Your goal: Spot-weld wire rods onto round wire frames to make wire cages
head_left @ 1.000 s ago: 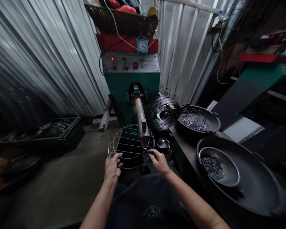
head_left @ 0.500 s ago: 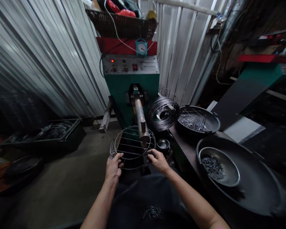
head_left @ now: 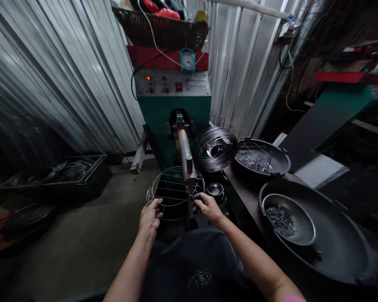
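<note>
A round wire rack with parallel cross wires and two rings sits beneath the front end of a green spot-welding machine. My left hand is closed on the rack's left rim, thumb on top. At its right side, my right hand is pinched close by the tip of the machine's metal electrode arm. What lies between those fingertips is too small to make out. Several short wire pieces rest on the dark cloth over my lap.
To the right are a coil of wire, a pan of wire parts, and a wide pan holding a metal bowl of short wires. A small metal dish stands beside the rack. A bin is at left.
The rack has tilted slightly, its near rim rising a little. My right hand has shifted slightly up and left, closer to the electrode tip. My left hand keeps its grip.
</note>
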Available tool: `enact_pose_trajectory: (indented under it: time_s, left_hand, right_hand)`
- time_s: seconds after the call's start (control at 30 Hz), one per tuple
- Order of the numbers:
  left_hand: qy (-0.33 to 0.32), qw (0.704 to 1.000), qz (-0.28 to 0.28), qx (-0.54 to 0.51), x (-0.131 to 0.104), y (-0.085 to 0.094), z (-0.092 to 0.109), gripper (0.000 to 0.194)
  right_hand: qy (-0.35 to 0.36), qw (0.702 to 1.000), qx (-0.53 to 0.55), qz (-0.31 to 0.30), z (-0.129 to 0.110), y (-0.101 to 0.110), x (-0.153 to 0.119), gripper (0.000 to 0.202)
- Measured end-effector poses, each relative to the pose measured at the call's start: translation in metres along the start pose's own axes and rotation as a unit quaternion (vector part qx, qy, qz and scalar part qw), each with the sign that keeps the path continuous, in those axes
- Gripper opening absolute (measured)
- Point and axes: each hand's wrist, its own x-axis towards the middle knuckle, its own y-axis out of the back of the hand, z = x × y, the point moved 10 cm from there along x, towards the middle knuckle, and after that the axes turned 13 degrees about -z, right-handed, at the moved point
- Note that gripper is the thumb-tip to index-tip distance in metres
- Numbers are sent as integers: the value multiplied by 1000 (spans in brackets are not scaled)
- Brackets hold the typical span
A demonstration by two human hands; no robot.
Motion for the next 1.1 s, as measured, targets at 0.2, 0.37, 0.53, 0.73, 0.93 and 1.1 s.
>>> enact_pose_trajectory:
  time_s: [0.2, 0.37, 0.53, 0.73, 0.93, 1.1]
  left_hand:
    - [17, 999, -26, -3, 3, -8, 0, 39]
    - [21, 1000, -3, -7, 3, -3, 0, 40]
    - [12, 1000, 16, 0, 3, -3, 0, 35]
    - [16, 1000, 0, -11, -10, 2, 0, 39]
    - [113, 989, -66, 67, 23, 29, 27, 38]
    - [142, 964, -162, 156, 59, 3, 43, 34]
  right_hand:
    - [-2, 1000, 16, -10, -1, 0, 3, 10]
    - [-5, 1000, 13, 1, -1, 2, 1, 8]
    - [-3, 1000, -8, 10, -3, 3, 3, 7]
    - [10, 997, 49, 66, 0, 23, -12, 25]
    - [-119, 991, -18, 66, 79, 57, -107, 52]
    - [-155, 973, -153, 78, 129, 62, -155, 42]
